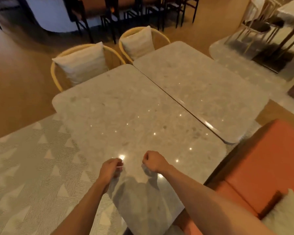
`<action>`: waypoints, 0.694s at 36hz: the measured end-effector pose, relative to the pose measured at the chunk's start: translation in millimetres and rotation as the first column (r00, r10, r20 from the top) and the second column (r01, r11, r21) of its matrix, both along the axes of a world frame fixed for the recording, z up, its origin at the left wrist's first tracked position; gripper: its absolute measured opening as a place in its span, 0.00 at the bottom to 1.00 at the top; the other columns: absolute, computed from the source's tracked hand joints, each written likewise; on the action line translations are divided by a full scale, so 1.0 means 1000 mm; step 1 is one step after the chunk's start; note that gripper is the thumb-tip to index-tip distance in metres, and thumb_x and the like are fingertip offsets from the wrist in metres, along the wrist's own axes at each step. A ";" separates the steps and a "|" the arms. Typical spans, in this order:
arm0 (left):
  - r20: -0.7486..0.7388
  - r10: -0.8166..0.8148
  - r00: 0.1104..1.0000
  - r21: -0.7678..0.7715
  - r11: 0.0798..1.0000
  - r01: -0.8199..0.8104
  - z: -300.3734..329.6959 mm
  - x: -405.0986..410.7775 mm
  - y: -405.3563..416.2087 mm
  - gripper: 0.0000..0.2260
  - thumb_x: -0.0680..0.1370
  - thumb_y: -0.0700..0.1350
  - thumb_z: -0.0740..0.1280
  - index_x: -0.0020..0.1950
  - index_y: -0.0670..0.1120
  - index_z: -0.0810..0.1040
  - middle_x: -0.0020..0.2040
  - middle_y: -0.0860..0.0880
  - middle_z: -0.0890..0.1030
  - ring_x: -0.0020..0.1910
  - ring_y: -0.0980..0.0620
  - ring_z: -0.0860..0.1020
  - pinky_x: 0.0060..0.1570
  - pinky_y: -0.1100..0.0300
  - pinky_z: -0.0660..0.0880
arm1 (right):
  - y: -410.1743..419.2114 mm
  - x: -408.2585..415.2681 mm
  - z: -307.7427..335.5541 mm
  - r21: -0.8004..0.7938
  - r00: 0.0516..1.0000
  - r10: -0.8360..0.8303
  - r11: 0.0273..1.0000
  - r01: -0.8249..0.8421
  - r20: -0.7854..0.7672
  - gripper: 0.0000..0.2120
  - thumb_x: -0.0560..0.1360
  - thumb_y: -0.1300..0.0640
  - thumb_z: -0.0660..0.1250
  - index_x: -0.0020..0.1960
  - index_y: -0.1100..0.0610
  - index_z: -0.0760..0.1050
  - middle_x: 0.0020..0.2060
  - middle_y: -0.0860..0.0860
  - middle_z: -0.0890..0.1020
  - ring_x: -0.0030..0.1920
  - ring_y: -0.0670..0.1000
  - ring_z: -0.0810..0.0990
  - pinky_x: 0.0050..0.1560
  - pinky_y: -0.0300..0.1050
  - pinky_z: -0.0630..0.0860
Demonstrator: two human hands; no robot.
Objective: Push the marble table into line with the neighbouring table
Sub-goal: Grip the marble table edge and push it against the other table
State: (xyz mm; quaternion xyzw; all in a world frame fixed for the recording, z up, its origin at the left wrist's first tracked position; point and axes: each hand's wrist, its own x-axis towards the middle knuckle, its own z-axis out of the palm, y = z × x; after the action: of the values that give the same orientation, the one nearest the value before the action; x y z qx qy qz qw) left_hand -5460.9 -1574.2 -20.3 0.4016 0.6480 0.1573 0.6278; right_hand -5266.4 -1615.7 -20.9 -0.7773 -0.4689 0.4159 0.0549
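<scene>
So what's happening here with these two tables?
A person stands at the near marble table, both hands over its near end. The left hand and right hand are loosely curled and seem to hold nothing; the blur hides whether they touch the top. The neighbouring table sits close alongside, a thin dark seam between them, its ends set further away. Two cushioned chairs stand at the far side.

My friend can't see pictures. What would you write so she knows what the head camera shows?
Two bare hands, left and right, loosely curled over the near end of a marble table, which sits edge to edge with a neighbouring table. Two cushioned wicker chairs stand at the far side, and an orange bench runs along the right.
</scene>
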 end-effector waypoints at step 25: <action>-0.090 0.432 0.897 -0.060 0.897 -0.438 -0.071 0.107 -0.135 0.08 0.75 0.43 0.68 0.39 0.40 0.83 0.37 0.42 0.84 0.38 0.45 0.79 0.45 0.50 0.78 | -0.058 0.113 -0.045 -0.083 0.906 0.422 0.903 -0.421 0.004 0.17 0.78 0.57 0.61 0.62 0.66 0.75 0.61 0.62 0.75 0.63 0.61 0.74 0.60 0.48 0.71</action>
State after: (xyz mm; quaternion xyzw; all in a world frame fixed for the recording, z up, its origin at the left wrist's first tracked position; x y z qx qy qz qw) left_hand -5353.7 -1708.9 -91.1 0.2271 0.7499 0.2527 0.5677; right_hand -5153.4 -1674.0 -65.8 -0.6636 -0.6094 0.4279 -0.0725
